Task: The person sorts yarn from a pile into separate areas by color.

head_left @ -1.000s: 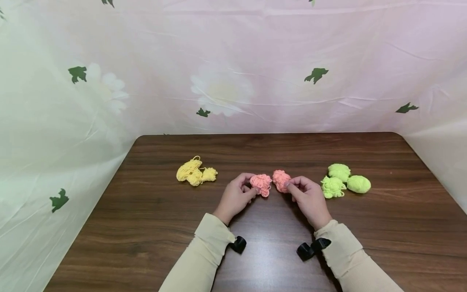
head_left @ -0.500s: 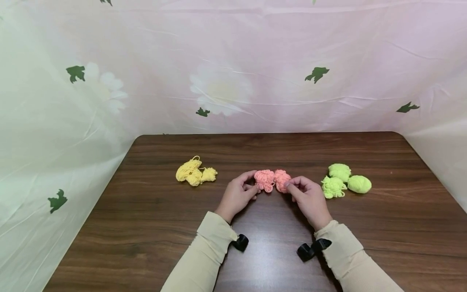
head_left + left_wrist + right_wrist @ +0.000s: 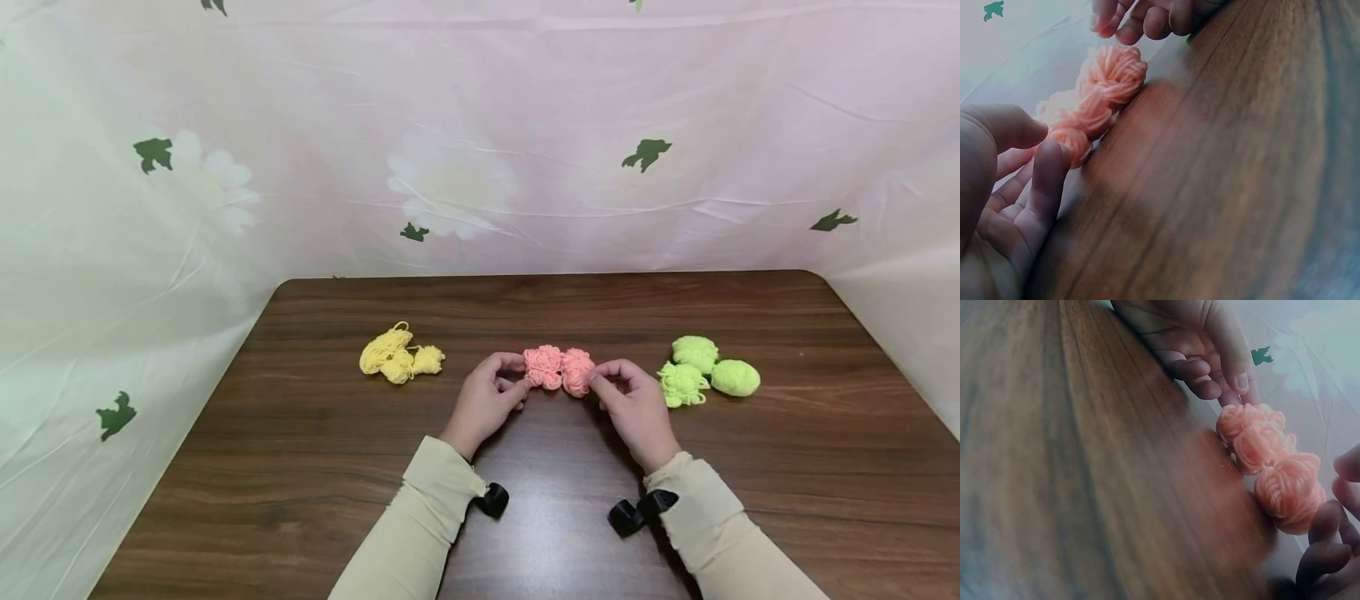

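Two coral-pink yarn bundles lie side by side, touching, in the middle of the table. In the head view, my left hand is at the outer edge of the left pink yarn bundle, its thumb and forefinger tips against the yarn. Across from it, my right hand has its fingertips at the outer edge of the right pink yarn bundle. The left wrist view shows a small gap between the right fingers and the yarn. Neither hand's fingers curl round a bundle.
Yellow yarn bundles sit to the left on the brown wooden table. Several lime-green yarn pieces lie grouped beyond the right hand. A pale flowered cloth hangs behind the table's back edge.
The left pink bundle has moved right and slightly away, up against the right one. My left hand moved along with it, then its fingers eased back to the edge. The right hand stayed nearly still.
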`<control>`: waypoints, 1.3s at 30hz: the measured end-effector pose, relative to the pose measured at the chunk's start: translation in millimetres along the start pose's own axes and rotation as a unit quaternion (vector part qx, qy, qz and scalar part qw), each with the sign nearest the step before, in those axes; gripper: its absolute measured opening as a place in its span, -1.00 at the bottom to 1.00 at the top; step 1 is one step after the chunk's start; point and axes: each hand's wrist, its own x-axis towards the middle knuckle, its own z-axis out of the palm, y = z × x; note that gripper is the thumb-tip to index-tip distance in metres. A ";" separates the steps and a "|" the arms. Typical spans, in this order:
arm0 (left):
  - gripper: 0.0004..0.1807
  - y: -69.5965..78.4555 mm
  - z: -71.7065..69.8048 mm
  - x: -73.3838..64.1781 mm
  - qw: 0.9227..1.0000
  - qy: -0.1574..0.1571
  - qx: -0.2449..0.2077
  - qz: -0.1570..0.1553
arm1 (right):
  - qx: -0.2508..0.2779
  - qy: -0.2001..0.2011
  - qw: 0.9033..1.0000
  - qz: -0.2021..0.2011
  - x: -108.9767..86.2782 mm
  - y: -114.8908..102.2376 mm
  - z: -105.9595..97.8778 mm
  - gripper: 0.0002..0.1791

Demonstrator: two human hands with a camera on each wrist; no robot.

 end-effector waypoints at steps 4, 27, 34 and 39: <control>-0.73 0.1 -0.6 -0.5 1.000 -0.006 0.009 0.008 | 0.003 0.001 1.000 0.005 0.1 -0.8 0.2 -0.81; -0.69 2.3 -4.6 -4.6 0.999 -0.018 0.040 -0.001 | -0.014 -0.027 0.999 0.016 -0.2 1.6 1.2 -0.74; -0.68 -0.4 -5.7 -3.0 1.000 -0.008 0.025 0.002 | -0.007 -0.034 0.999 0.018 3.1 2.8 1.0 -0.74; -0.70 -5.5 -2.9 -1.8 1.000 0.006 0.014 0.015 | -0.010 -0.051 0.999 0.016 5.6 10.6 -2.0 -0.74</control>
